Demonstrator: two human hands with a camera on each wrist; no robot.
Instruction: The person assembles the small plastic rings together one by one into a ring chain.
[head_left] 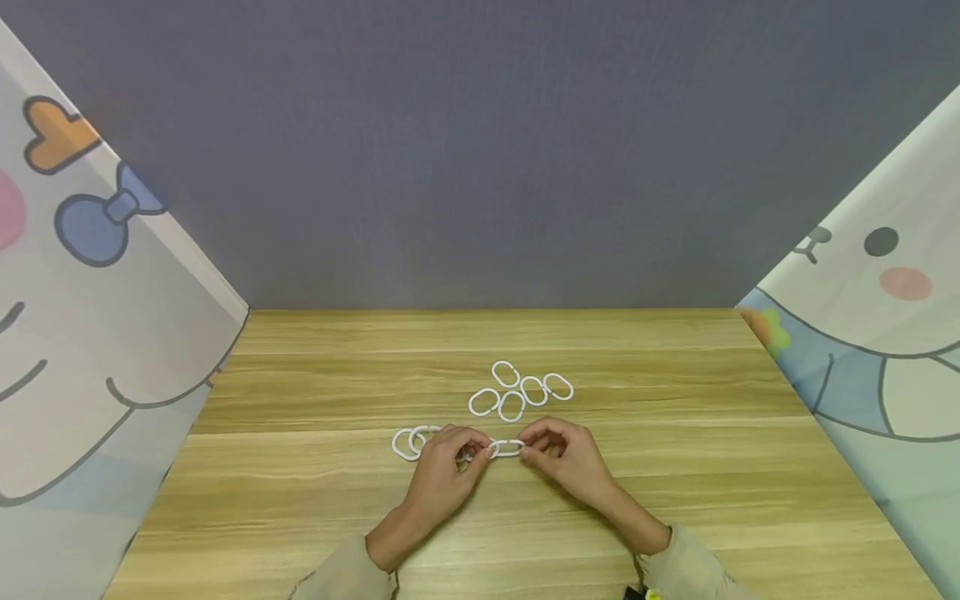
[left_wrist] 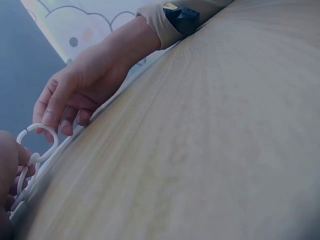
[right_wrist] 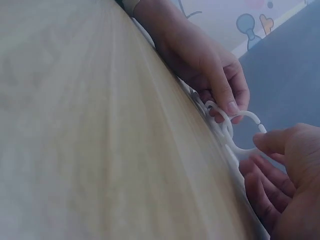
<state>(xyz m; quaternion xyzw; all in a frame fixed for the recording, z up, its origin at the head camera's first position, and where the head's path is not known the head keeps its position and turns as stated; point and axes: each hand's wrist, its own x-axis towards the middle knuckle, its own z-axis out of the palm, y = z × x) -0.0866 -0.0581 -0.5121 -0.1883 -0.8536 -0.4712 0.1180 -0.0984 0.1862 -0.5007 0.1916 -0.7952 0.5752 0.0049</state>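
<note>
The left hand (head_left: pixel 444 470) pinches the chain (head_left: pixel 411 443), the right hand (head_left: pixel 574 461) its end ring (head_left: pixel 510 455); tugging could unhook it through its gap, seemingly open in blurry wrist views.

Can see a white oval link (head_left: pixel 510 454) stretched between left hand (head_left: pixel 444 477) and right hand (head_left: pixel 567 460), pinched at its right end, with a small gap in its rim near the right thumb, and hooked at its left end through a neighbouring link (right_wrist: pixel 228 125) by the left fingers. Can also see white interlocked links (head_left: pixel 393 443) lying to the left, partly hidden by the left hand. Can count five loose links (head_left: pixel 522 389) farther off, thin, oval and gapped, lying flat in a cluster.
</note>
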